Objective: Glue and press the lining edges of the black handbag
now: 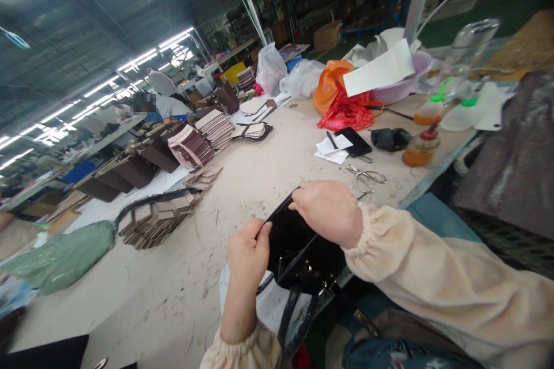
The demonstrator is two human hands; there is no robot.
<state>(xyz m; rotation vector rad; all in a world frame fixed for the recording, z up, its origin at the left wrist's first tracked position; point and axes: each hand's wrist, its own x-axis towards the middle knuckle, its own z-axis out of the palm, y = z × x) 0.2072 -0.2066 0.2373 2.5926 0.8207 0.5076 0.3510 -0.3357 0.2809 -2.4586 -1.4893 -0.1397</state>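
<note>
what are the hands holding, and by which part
A black handbag, by its top edge: left hand pinches one side, right hand covers the other.

- We saw a glossy black handbag (pixel 296 245) with small gold-coloured fittings.
- Our sleeves (pixel 433 277) were pale cream.
- The table (pixel 277 167) was off-white and streaked with grey marks.
- We noted an orange bag (pixel 331 83) and a red bag (pixel 346 115).
- The basin (pixel 415 78) was lilac.
- The phone (pixel 355 139) was black and the paper (pixel 333 149) white.
- We saw amber in two bottles, the red-capped bottle (pixel 422 149) and the green-capped bottle (pixel 433 106).
- The card stacks (pixel 160 222) were brown.
- The sack (pixel 64 259) was dull green.
</note>
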